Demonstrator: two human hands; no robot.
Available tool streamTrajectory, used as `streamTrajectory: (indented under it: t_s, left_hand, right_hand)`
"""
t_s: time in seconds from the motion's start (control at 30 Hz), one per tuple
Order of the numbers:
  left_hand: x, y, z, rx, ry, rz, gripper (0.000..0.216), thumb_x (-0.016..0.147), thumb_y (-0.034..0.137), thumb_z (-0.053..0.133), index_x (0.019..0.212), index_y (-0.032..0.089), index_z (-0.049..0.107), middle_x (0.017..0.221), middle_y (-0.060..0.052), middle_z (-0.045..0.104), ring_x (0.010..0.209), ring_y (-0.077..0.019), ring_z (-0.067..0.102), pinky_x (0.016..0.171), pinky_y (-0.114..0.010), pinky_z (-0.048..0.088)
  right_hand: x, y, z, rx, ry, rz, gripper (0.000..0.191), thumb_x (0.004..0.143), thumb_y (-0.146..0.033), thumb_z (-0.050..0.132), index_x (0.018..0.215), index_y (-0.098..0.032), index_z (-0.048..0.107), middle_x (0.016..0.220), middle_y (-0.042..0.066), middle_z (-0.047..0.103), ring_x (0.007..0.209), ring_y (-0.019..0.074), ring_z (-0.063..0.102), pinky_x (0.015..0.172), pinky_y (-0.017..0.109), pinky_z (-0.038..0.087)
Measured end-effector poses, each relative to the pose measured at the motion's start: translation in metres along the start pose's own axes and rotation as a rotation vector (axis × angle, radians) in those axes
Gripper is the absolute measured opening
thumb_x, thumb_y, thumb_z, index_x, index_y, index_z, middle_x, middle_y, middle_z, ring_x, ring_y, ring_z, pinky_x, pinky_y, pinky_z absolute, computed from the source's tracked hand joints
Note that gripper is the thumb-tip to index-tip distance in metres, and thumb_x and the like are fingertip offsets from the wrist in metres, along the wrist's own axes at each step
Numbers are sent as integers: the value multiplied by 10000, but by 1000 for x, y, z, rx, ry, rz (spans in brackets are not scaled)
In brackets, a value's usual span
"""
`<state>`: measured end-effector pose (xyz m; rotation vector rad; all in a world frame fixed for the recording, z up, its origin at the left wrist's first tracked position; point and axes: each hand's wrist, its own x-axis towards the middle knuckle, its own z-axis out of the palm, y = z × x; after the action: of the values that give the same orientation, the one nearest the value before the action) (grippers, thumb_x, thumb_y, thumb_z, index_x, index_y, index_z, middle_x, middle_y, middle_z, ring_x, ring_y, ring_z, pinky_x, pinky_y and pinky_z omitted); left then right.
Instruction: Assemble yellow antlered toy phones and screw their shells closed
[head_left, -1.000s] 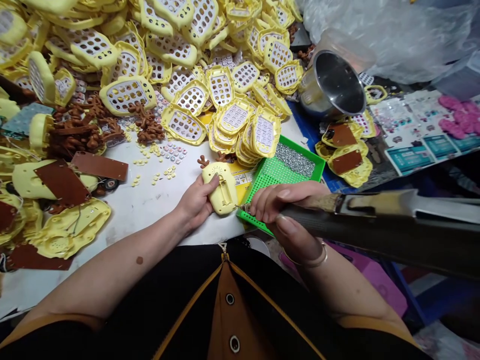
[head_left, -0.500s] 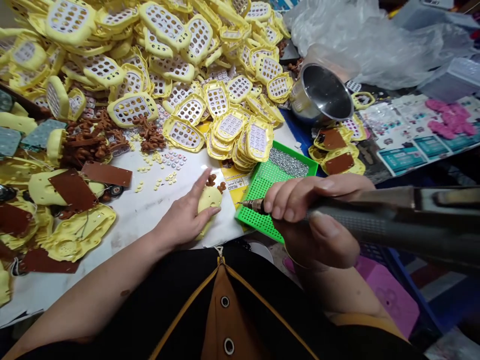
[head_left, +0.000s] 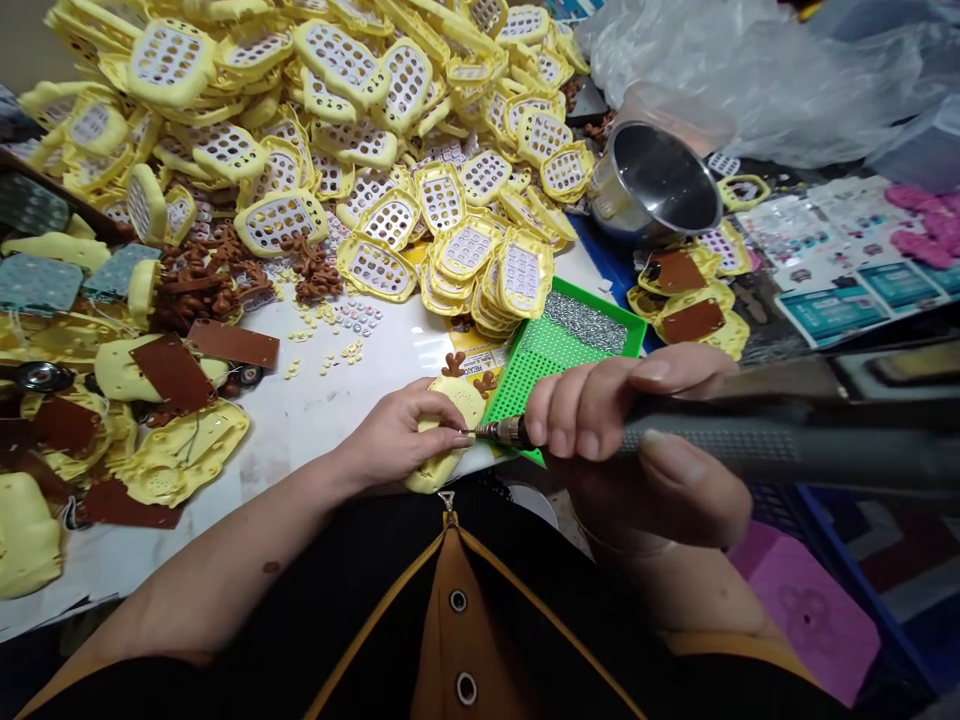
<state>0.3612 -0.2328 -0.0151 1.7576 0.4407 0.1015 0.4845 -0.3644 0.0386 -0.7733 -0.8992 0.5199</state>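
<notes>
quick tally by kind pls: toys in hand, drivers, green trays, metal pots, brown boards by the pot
Yellow toy in left hand: 1
Driver in right hand: 1
Green tray: 1
Metal pot: 1
Brown boards by the pot: 2
Total: 6

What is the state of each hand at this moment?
Left hand: closed, holding the rounded, antlered pale yellow plastic toy.
Right hand: closed, holding the dark, cylindrical, metal-tipped screwdriver.
</notes>
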Motion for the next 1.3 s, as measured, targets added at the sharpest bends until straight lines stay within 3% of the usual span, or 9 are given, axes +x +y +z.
streamTrajectory:
  t_s: [0.23,0.33,0.43,0.53,0.6,0.77,1.07,1.3]
  left_hand:
    - [-2,-2,1,144,6,6,108,718,325,710,698,221,693,819,-17,562,779,-173,559,777,-316,461]
    - [-5,-4,0,58,19,18,300,718,319,729,1006,241,694,1058,-47,627,965,-215,587,910,-338,433]
    - [-10,-10,1,-146,29,-44,671,765,301,696,1386,270,442,1358,-72,535,1126,-240,556,996,-355,393]
    - [-12,-13,2,-295,17,-173,809,791,307,670,1484,246,257,1372,-107,528,1111,-247,572,988,-377,404]
    - [-12,-13,3,-335,7,-207,827,780,296,681,1483,224,252,1339,-117,551,1086,-245,582,979,-383,409]
    - [-9,-12,4,-311,9,-161,552,720,251,720,1241,186,548,1245,-88,602,1095,-249,558,960,-359,414]
    - [-9,-11,4,-312,-9,-192,462,752,272,689,1184,183,553,1143,-69,627,1028,-226,573,915,-342,431]
    - [-9,-17,7,-639,-52,-282,449,744,265,719,1164,223,565,1071,-38,654,948,-188,604,852,-306,457]
  right_hand:
    - [-4,3,0,-21,-15,59,197,787,-214,625,979,-247,594,563,-49,497,495,129,513,496,315,496]
    - [-7,3,-1,-76,-11,16,208,797,-218,615,1000,-250,586,582,-39,512,514,142,537,514,339,510]
    - [-9,3,-2,-146,14,-57,212,792,-234,623,1001,-254,594,581,-34,527,510,151,554,529,359,521]
    - [-8,4,0,-175,-3,-83,234,785,-235,627,1017,-260,599,581,-36,537,512,149,560,529,354,521]
    - [-8,5,2,-169,-25,-80,245,787,-222,617,1028,-260,591,588,-38,542,516,149,563,526,353,518]
    - [-8,6,9,-173,-26,-84,222,787,-204,607,1001,-257,578,605,-40,547,520,142,559,544,355,517]
    - [-7,12,11,-157,-78,-81,281,768,-164,581,1033,-256,574,627,-30,538,524,149,551,534,355,504]
    - [-7,9,11,-167,-31,-90,226,780,-207,603,998,-259,571,609,-38,544,542,151,570,549,348,514]
